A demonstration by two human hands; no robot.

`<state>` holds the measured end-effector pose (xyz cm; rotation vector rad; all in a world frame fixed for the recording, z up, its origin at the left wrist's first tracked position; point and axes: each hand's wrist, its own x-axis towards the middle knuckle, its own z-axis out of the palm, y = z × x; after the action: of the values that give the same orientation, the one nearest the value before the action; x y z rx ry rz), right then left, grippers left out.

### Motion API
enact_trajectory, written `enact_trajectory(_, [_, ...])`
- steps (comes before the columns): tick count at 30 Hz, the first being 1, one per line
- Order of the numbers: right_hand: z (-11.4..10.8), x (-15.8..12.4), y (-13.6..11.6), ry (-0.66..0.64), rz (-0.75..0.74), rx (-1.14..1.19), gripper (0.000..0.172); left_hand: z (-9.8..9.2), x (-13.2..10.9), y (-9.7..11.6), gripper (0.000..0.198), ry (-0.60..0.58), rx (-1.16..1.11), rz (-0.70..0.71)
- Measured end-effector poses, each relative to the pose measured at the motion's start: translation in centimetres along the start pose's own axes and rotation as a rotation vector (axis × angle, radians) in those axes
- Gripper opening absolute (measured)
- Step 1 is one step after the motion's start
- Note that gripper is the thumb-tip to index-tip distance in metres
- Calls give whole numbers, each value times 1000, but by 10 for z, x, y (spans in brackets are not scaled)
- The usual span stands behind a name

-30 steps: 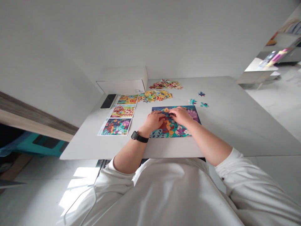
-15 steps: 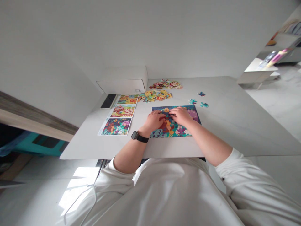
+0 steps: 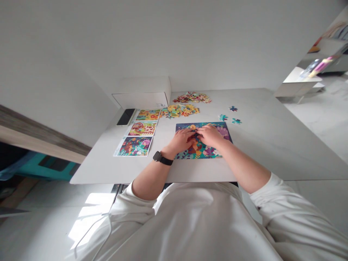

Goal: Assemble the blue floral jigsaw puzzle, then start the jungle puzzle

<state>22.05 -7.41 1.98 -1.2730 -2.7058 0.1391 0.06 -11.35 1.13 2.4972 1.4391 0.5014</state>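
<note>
Both hands have crept inward since the last frame: from my feed, the left hand (image 3: 181,142) and the right hand (image 3: 210,136) now almost meet over the middle of the jigsaw puzzle (image 3: 206,153), which lies flat near the front edge of the worktop (image 3: 258,145). Both rest on the puzzle with their fingers curled down, but they cover its centre, so I cannot tell whether they are pinching a piece or only pressing. A black watch (image 3: 163,158) sits on the left wrist. Beyond the puzzle, toward the far edge, are two heaps of loose puzzle pieces (image 3: 179,110), too small for me to make out singly. Three separate teal-and-blue pieces (image 3: 223,117) lie off to the right. Along the left edge, three picture cards (image 3: 133,146) run in a line, with a dark phone (image 3: 125,117) past the farthest one. A white box (image 3: 144,92) stands at the far left corner, its far side out of my view.
</note>
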Motion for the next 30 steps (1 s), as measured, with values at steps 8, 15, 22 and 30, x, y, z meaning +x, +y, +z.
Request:
enact_trajectory(8, [-7,-7,-9,-36,11,-42,38,5,0,0,47,-52,35,-7])
enact_trajectory(15, [-14,-8,-9,-86,-2,-65,39,4,-1,1,48,-65,52,-20])
enact_trajectory(22, [-17,-7,-13,-118,9,-89,35,-2,-2,3,42,-38,79,-62])
enact_trajectory(30, [-12,-7,-11,-90,21,-61,36,-1,-3,-5,43,-33,51,-34])
